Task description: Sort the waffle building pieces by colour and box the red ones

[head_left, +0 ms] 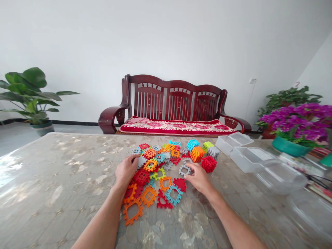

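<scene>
Spread over the table middle is a loose heap of interlocking plastic tiles [150,165] in red, orange, blue, green and grey, many with cut-out windows. At the heap's left edge is my left hand [127,169], its fingers curled against a solid grey tile [141,161]. My right hand [197,176] pinches a grey frame tile [184,169] at its right edge, between thumb and fingers. Just beyond that hand stand sorted stacks: a red stack [209,164], an orange stack [197,154], a blue stack [193,144], a grey stack [213,152] and a green stack [208,146].
Clear plastic boxes [249,159] line the table's right side. Behind them stand purple flowers in a teal pot [292,148]. A patterned cover lies on the table [77,180]. Beyond it are a dark red wooden bench [178,100] and a leafy potted plant [36,93].
</scene>
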### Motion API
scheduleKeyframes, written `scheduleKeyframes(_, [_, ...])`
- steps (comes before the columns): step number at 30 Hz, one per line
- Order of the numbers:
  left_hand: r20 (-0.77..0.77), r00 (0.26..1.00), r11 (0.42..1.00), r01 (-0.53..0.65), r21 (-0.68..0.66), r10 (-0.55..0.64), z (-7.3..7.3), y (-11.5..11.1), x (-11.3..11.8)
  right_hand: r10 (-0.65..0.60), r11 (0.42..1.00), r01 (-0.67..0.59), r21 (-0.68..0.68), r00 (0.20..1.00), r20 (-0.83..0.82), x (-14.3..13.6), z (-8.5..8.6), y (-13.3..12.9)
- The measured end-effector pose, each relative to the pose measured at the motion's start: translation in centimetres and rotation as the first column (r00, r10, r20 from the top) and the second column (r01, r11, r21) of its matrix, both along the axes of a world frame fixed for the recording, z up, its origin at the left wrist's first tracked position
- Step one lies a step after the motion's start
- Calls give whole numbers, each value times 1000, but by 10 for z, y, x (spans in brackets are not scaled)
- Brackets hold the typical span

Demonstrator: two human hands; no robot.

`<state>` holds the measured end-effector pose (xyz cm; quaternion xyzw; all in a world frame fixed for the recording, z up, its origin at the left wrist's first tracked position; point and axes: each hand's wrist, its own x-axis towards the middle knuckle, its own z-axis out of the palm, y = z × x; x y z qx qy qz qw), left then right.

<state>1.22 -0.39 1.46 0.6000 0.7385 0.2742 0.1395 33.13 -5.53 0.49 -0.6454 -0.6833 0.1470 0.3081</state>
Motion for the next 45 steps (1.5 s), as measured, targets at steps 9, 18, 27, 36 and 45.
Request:
scheduleKeyframes(9, [-8,1000,1000,-6,20,6,0,0,0,26,998,-34,48,987,158,-3,9,-9])
scheduleKeyframes(18, [12,1000,1000,2,30,-2,-1,-1,0,-42,975,17,222,993,111,-4,22,-14])
scheduleKeyframes(27, [6,1000,1000,0,22,0,-2,1,-1,-450,859,470,202,882,-139,83,77,21])
scheduleKeyframes(36, [-3,1000,1000,-7,7,7,2,-2,1,-554,831,551,74,808,199,128,68,43])
scheduleKeyframes(45, [1,1000,1000,-3,-12,3,0,1,0,-542,840,515,168,793,279,112,76,32])
